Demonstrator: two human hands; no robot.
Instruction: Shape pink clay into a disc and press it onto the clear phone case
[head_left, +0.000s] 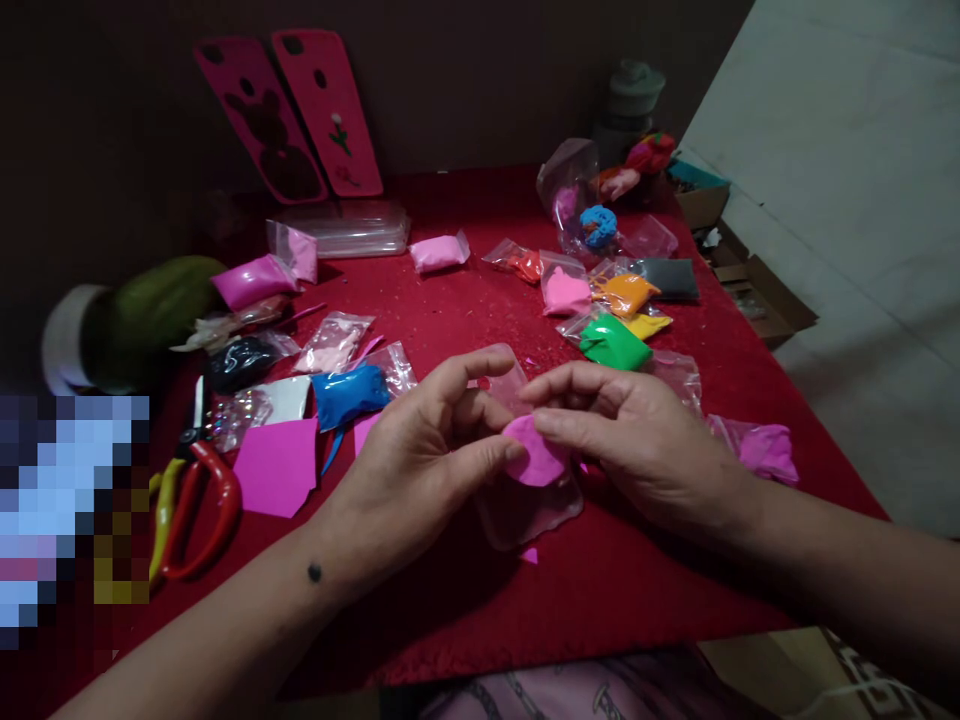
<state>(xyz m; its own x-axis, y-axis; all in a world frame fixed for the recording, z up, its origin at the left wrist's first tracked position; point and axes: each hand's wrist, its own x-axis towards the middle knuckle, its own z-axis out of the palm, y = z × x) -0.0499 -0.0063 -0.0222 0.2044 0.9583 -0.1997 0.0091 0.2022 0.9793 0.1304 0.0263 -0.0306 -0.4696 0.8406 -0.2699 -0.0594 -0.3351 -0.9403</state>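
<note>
A flattened round of pink modelling clay (537, 456) is held up between my two hands. My left hand (450, 440) pinches its left edge with thumb and fingers. On the upper right edge, the thumb and fingers of my right hand (622, 430) close on the same piece. Beneath it lies a clear phone case (517, 518) on the red cloth, partly hidden by the clay and my hands. A small pink scrap (530, 556) rests just below the case.
Scissors (199, 500) and a pink sheet (277, 468) lie at left. Around the table are bagged clays: blue (351, 395), green (615, 342), orange (628, 294), pink (769, 452). Two decorated phone cases (330, 115) lean at the back. Cardboard boxes (761, 300) stand beyond the right edge.
</note>
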